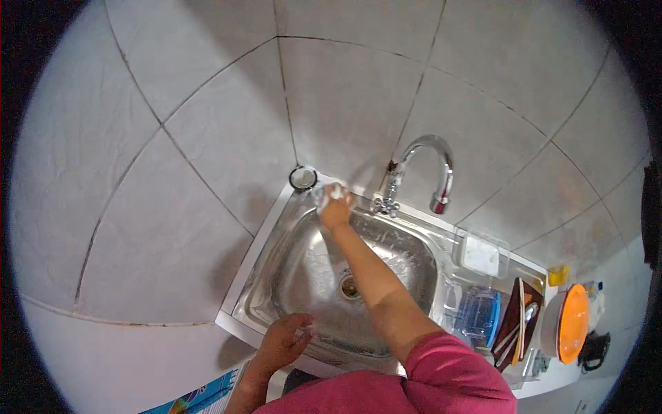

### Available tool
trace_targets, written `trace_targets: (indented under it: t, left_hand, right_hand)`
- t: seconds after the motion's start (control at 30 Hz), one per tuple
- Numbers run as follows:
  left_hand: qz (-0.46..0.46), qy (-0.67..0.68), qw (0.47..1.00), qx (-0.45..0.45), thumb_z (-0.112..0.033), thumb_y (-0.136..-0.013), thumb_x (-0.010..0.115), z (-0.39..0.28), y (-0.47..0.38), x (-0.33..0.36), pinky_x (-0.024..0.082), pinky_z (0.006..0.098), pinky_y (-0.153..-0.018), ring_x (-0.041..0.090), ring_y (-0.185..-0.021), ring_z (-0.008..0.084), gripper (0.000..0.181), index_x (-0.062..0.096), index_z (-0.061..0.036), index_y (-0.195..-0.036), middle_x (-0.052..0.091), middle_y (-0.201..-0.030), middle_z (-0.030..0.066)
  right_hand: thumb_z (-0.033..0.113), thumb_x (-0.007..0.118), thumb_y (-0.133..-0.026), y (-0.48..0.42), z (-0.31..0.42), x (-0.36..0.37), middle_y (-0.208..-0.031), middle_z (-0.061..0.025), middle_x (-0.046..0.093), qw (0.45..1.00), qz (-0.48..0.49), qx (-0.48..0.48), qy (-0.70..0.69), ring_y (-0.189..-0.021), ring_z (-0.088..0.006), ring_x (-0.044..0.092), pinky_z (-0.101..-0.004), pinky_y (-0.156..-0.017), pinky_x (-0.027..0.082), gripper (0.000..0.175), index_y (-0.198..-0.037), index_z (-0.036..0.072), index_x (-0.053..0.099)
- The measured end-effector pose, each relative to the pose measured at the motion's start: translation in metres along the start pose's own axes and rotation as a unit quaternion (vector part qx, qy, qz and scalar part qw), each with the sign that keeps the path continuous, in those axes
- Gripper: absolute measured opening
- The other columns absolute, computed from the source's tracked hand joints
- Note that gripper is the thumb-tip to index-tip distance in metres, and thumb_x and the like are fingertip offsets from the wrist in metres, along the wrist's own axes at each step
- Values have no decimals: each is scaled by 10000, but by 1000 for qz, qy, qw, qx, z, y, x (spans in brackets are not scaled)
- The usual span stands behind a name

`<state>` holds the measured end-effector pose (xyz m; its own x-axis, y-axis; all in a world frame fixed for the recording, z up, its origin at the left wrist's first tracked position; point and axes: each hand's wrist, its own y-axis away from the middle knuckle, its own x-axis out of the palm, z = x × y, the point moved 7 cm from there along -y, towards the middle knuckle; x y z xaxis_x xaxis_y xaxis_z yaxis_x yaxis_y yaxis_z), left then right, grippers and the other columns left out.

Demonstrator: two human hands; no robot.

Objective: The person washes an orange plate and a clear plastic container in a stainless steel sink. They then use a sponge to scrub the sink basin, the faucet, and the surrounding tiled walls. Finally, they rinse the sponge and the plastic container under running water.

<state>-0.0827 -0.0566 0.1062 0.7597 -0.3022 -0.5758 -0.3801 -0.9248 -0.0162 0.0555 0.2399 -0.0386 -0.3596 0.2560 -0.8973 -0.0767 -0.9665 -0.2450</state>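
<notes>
My right hand (pixel 335 204) reaches to the back rim of a stainless steel sink (pixel 310 305), closed around a soapy, whitish cloth or sponge (pixel 321 199) whose kind is unclear. Just left of it, a round dark-rimmed glass or lid (pixel 303 178) stands in the sink's back corner. Near the front edge of the basin is my left hand (pixel 290 336), fingers apart and holding nothing. Wet patches and some foam show on the steel around the drain (pixel 350 286). Behind the basin rises a chrome gooseneck faucet (pixel 428 142), to the right of my right hand.
On the drainboard at the right are a white square container (pixel 480 255), a clear container with a blue rim (pixel 478 315) and utensils in a dark holder (pixel 519 321). Beyond them stand an orange-topped bowl (pixel 573 323) and a yellow item (pixel 558 276). Tiled walls border the sink.
</notes>
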Motion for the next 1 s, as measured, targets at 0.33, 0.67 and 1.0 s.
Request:
trace_targets:
  t: [0.33,0.67,1.0]
  left_hand:
    - [-28,-4,999,-37,-148,-780,584,10,27,-15,437,370,-784,562,-886,296,276,530,-48,-1031,577,-925,144]
    - [-44,16,998,-35,-186,-812,565,10,32,-22,433,361,-792,562,-895,277,258,534,-38,-1021,577,-956,139]
    - [-74,8,995,-62,-166,-809,568,18,63,-29,453,352,-765,563,-889,269,258,525,-59,-1039,573,-961,123]
  right_hand:
    - [388,415,-812,2,12,-16,-1315,-170,322,998,17,36,44,-1193,-371,289,-515,-951,204,495,-1227,120,380]
    - [321,474,-781,149,151,-7,-1156,-127,464,950,-10,-290,-117,-1085,-322,396,-502,-898,240,431,-1149,99,446]
    - [301,462,-781,75,133,17,-1187,-187,432,995,-35,-72,63,-1074,-348,394,-465,-912,259,417,-1138,85,459]
